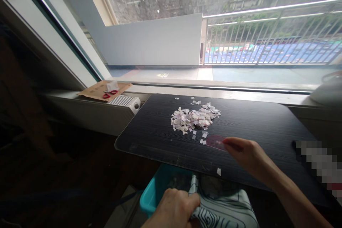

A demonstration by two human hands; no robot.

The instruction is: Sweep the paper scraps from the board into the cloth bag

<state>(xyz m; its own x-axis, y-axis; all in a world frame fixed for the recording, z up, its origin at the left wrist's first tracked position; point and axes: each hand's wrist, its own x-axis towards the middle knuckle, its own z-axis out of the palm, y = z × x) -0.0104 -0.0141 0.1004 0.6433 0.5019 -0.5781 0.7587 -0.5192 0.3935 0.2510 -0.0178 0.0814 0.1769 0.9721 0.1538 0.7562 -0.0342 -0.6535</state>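
Observation:
My right hand (243, 149) is closed on a flat, see-through pink plastic piece (214, 142), held low over the dark table (149, 128). The piece's left end is beside a few small paper scraps (203, 142). Just beyond lies a loose heap of white and pale pink paper scraps (195, 117). Below the table's front edge, my left hand (176, 203) is closed on the rim of a pale green cloth (227, 203) with dark lines; whether it is a bag I cannot tell. One scrap (219, 171) lies at that table edge.
A turquoise bin (149, 196) stands under the table's front edge, beside the cloth. Red-handled scissors (110, 94) and a brown envelope (93, 91) lie on the sill at left, near a white radiator (125, 102). A pixelated object (317, 164) is on the right. The window borders the table's far side.

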